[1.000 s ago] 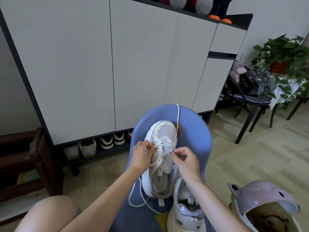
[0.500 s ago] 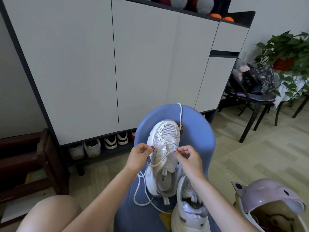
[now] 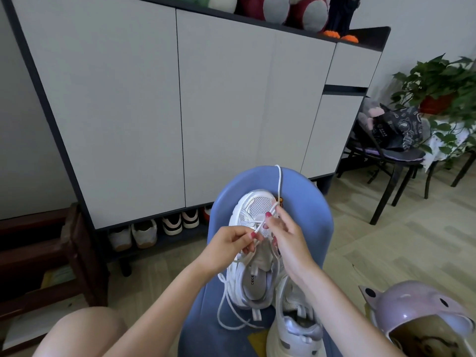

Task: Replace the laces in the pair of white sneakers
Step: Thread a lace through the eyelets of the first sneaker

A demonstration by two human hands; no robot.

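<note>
A: Where is the first sneaker (image 3: 253, 253) placed?

B: It is laid on the blue seat (image 3: 306, 217), toe pointed toward the cabinet (image 3: 154, 99), insole turned up. A second sneaker (image 3: 296, 328) is set just beside it, nearer the lower edge, partly covered by the right forearm.

A: And the lace (image 3: 279, 181)?

B: One white strand is drawn up from the toe area and carried over the far rim of the seat. Loose loops are left trailing on the seat at the first sneaker's left side.

A: How is the left hand (image 3: 226, 247) held?

B: Its fingers are curled, and a strand of the lace is pinched between thumb and fingertips above the tongue.

A: The right hand (image 3: 286, 235)?

B: The lace is pinched there too, over the upper eyelets, with thumb and forefinger closed on it and the other fingers loosely bent.

A: What else is seen?

B: A lilac helmet (image 3: 422, 313) is seen at the lower right, shoes (image 3: 144, 233) are lined up under the cabinet, and a potted plant (image 3: 438, 86) is seen at the far right.
</note>
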